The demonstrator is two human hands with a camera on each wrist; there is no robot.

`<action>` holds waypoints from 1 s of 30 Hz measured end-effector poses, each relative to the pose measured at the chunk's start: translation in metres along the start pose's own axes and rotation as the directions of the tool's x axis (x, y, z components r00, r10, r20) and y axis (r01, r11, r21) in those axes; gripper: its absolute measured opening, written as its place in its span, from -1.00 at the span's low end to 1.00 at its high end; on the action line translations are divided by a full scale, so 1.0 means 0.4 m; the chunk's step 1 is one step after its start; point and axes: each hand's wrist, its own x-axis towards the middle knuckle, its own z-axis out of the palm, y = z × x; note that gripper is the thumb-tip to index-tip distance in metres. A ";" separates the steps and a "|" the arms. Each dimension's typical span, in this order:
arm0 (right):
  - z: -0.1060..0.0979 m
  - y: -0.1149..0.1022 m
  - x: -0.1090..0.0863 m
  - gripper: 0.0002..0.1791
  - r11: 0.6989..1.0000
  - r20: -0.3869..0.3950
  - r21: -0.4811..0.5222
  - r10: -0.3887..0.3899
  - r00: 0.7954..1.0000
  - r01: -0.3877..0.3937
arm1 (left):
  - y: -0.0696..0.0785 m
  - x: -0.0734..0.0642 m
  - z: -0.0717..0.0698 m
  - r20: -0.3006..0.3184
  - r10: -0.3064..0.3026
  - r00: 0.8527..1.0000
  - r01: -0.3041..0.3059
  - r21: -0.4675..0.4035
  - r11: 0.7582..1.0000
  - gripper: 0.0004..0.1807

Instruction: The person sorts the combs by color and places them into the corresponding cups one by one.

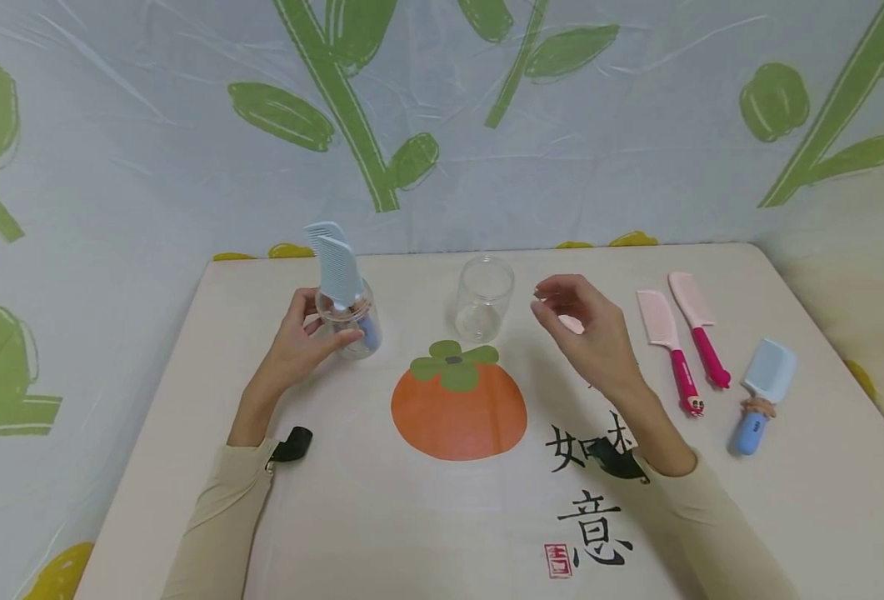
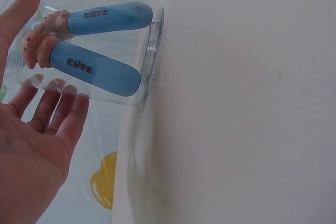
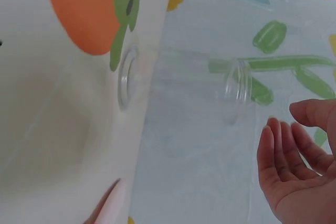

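My left hand (image 1: 297, 346) holds a clear jar (image 2: 113, 90), with its thumb on one side and its fingers on the other. Two light blue combs stand in the jar, teeth ends up; one comb's head (image 1: 339, 271) rises above the rim. Their blue handles (image 2: 97, 69) show through the wall, marked "CUTE". A second clear jar (image 1: 484, 300) stands upright on the table to the right. Just right of that jar hovers my right hand (image 1: 591, 333), its fingers loosely bent and nothing between them. Partly hidden behind this hand lies a pale pink piece (image 1: 571, 323).
On the right of the table (image 1: 382, 517) lie a pink comb (image 1: 670, 350), another pink comb (image 1: 700, 329) and a light blue comb (image 1: 764, 396) with a blue handle. An orange persimmon print (image 1: 459, 417) and black characters mark the tabletop. A leaf-patterned sheet (image 1: 187, 167) hangs behind.
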 end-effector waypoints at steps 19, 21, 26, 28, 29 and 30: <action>-0.071 0.056 -0.053 -0.65 0.988 -0.032 -0.075 0.130 0.991 -0.132 | 0.003 0.001 0.002 -0.005 -0.018 1.000 0.018 -0.008 1.000 -0.17; -0.080 0.058 -0.057 -0.65 0.987 -0.040 -0.083 0.133 0.990 -0.136 | 0.002 0.001 0.002 -0.008 -0.023 1.000 0.023 -0.004 1.000 -0.17; -0.104 0.071 -0.070 -0.64 0.988 -0.060 -0.084 0.127 0.990 -0.131 | 0.000 0.002 0.001 -0.010 -0.024 1.000 0.024 0.002 1.000 -0.17; -0.114 0.078 -0.078 -0.64 0.986 -0.067 -0.100 0.130 0.989 -0.137 | 0.001 0.002 0.001 -0.010 -0.025 1.000 0.025 0.005 1.000 -0.17; -0.119 0.082 -0.081 -0.64 0.984 -0.070 -0.108 0.133 0.989 -0.141 | 0.001 0.002 0.001 -0.011 -0.026 1.000 0.026 0.005 1.000 -0.17; -0.124 0.086 -0.085 -0.63 0.982 -0.074 -0.118 0.137 0.988 -0.145 | 0.000 0.001 0.000 -0.012 -0.027 1.000 0.027 0.004 1.000 -0.18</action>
